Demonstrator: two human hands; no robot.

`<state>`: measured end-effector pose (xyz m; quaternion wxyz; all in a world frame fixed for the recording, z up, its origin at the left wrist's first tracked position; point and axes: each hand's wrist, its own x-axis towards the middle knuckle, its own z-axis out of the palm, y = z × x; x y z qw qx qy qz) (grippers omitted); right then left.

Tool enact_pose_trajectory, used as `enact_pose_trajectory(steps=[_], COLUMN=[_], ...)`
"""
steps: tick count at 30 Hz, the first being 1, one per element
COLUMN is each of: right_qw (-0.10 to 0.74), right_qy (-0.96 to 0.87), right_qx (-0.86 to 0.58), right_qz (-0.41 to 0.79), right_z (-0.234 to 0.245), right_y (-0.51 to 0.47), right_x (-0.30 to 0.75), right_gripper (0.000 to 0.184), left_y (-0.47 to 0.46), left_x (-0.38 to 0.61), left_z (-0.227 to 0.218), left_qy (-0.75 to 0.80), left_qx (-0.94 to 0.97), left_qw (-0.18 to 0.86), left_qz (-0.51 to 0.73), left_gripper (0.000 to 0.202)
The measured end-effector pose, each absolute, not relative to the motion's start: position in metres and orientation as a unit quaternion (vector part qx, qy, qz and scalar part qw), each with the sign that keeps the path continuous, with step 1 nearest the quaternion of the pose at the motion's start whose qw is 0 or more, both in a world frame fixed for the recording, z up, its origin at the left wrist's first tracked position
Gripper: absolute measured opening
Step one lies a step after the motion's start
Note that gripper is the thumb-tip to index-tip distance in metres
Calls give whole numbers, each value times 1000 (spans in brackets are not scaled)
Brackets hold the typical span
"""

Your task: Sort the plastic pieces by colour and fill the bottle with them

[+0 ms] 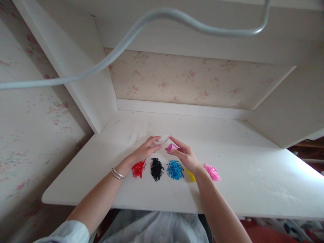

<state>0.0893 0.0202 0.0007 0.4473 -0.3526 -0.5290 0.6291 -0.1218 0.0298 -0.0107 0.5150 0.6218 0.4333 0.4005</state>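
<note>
Right grip (pixel 186 156): pink cylinder (pixel 172 147); stringy black pile (pixel 157 169).

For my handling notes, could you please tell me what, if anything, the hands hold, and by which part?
The right hand holds a pink cylinder by its side. Whether the left hand grips the blurred clear item beside it cannot be told.

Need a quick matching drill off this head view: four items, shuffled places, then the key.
Items
1. red pile
2. black pile
3. blue pile
4. pink cup-like piece

Places
A. between black and yellow pile
B. held in the right hand
C. left end of the row
D. between red and blue

Pairs: 1-C, 2-D, 3-A, 4-B
</note>
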Motion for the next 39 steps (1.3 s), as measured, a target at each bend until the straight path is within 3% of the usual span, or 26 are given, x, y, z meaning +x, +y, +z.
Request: enact_pose_trajectory(steps=[8, 16, 21, 31, 39], right_qw=[452, 476, 442, 373, 337], right_qy=[-568, -571, -577, -587, -625], right_qx=[-341, -520, -624, -702, -700], right_qz=[597, 421, 288, 154, 73], right_z=[7, -6, -34, -67, -66], right_y=[39, 54, 54, 49, 46], right_x=[91, 183, 242, 272, 272], right_gripper=[33, 36, 37, 51, 51], left_y=[40, 56, 68, 79, 80], left_x=[-118, -117, -112, -94, -83], left_z=[-7, -26, -33, -17, -15], left_qy=[411, 486, 513, 561, 575], left_qx=[608, 626, 663, 723, 747], left_qw=[530, 425, 367, 248, 189], left_qz=[425, 437, 402, 318, 275], left_gripper=[50, 52, 56, 62, 51])
